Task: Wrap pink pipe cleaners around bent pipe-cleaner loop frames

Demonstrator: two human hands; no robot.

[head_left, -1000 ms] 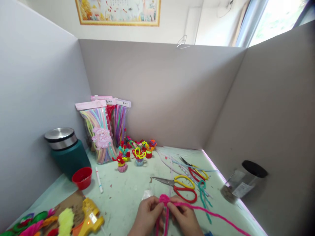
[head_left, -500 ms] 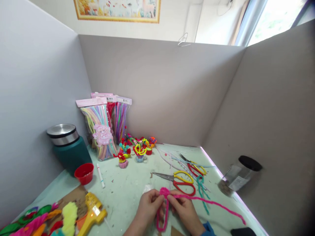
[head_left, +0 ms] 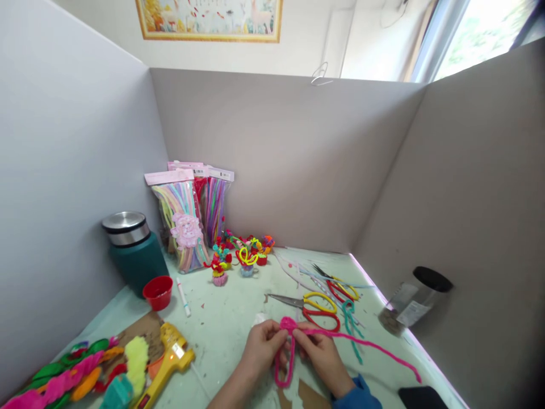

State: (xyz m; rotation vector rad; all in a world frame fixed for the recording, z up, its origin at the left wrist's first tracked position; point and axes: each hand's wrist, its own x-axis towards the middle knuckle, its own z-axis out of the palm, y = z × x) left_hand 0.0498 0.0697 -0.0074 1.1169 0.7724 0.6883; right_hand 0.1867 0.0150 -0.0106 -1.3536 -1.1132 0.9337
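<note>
Between both hands is a hot pink pipe cleaner, with a small coiled knob at the top and a long narrow loop hanging below it. Its free tail stretches right across the table. My left hand pinches the piece just left of the knob, thumb and fingers closed. On the other side, my right hand grips it where the tail leaves the knob. Just beyond my hands lie large scissors with one red and one yellow handle. A teal pipe cleaner lies bent beside them.
At left stand a teal thermos, a red cup and a yellow glue gun. Bagged pipe cleaners lean at the back near small colourful figures. More scissors and a clear jar are at right.
The camera view has shifted slightly, so the scene appears moved a little to the right. Both hands keep their hold on the pink pipe cleaner, with little visible difference in its shape.
</note>
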